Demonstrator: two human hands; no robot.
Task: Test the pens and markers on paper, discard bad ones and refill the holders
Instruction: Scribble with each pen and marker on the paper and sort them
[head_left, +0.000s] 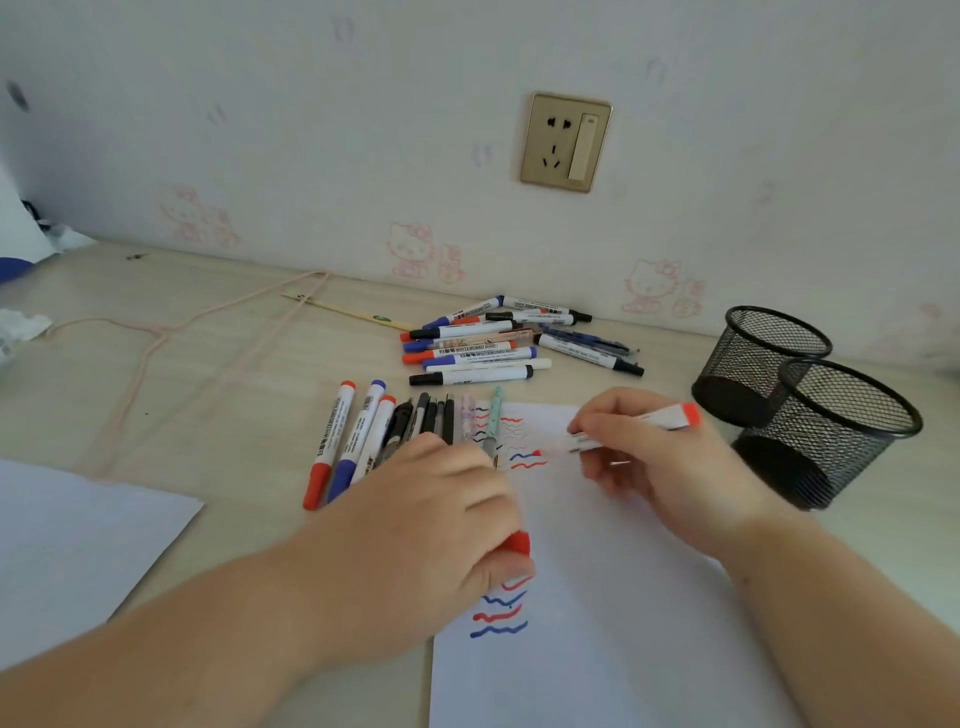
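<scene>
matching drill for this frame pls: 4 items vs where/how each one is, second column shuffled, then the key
Items:
1. red marker
2. red cap
3. mesh holders
4. unsorted marker pile

Places or states:
A. near the wall, below the socket
B. under the left hand, on the paper
C. empty, at the right of the desk
D. uncapped, in the right hand, tip on the paper

Pairs: 1-D, 2-B, 3-C, 4-A
</scene>
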